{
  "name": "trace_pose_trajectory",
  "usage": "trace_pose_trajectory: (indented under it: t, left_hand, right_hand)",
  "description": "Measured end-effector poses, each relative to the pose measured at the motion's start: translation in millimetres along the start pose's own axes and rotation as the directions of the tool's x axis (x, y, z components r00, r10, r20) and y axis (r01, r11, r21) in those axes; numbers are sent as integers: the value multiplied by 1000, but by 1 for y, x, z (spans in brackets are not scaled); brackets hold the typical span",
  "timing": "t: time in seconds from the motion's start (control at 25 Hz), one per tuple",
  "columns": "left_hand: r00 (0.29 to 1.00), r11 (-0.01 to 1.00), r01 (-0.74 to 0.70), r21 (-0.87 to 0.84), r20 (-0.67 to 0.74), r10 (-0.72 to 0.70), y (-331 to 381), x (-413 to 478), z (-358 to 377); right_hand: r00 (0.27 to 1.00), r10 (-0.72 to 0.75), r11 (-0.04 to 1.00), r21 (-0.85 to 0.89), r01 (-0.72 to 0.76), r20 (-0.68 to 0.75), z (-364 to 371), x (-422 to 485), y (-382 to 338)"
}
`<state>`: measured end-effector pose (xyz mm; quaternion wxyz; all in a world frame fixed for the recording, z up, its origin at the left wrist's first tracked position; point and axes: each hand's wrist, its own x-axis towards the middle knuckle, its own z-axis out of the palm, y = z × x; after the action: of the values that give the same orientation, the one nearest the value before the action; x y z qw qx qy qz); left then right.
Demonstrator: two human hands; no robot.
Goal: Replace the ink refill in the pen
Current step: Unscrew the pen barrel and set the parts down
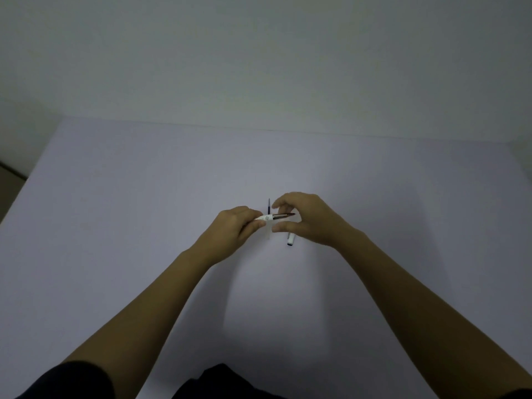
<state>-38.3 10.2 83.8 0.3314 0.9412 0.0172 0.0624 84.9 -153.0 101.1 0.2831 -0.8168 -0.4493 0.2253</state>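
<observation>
Both hands up over the table (115, 211), about mid-frame, forearms coming in from the bottom corners. Left hand (233, 228) is curled closed around the white pen barrel (263, 218), thumb and fingers pinching it near its right end; barrel lies roughly level, pointing right. A dark thin tip section (283, 216) sticks out of the barrel's right end toward the right hand (305, 218); can't tell if it's the refill or the pen's front part, too small and dim. Right hand is part open: index finger arched above the dark section, thumb below it, a clear gap between them. The far end of the dark section reaches in under the right fingers; can't tell whether they actually touch it or only bracket it. A second refill (269, 205), thin and dark blue, lies on the table just behind the hands, pointing away from the camera, its near end hidden behind the pen. A white cap-like piece (290, 239) with a dark end lies on the table just under the right thumb, slightly tilted, not held by either hand. Table is plain pale lavender, plain wall (259, 53) behind it. Dark sleeves (72, 381) at the bottom edge. Lighting is low, fine detail on the pen parts unreadable.
</observation>
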Motion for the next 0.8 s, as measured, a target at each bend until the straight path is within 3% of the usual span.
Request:
trace_pose_trajectory:
  t: [0.08, 0.32, 0.44, 0.64, 0.8]
  left_hand:
    - [1000, 1000, -17, 9, 3, 17, 1, 1, -2]
    - [999, 999, -32, -8, -40, 32, 9, 1, -6]
    - [997, 998, -57, 1, -42, 57, 11, 2, -9]
    - [997, 998, -65, -2, -46, 65, 14, 0, -10]
    - [996, 997, -72, 8, -47, 73, 14, 1, -10]
  right_hand:
    - [992, 104, 994, 33, -106, 71, -1, 1, 0]
    - [986, -10, 989, 143, 35, -168, -4, -6, -4]
    - [988, 133, 980, 157, -120, -80, -5, -7, -1]
    - [980, 3, 979, 202, 37, -197, -5, -11, -4]
    - [987, 128, 978, 180, -109, -101, -7, -9, -3]
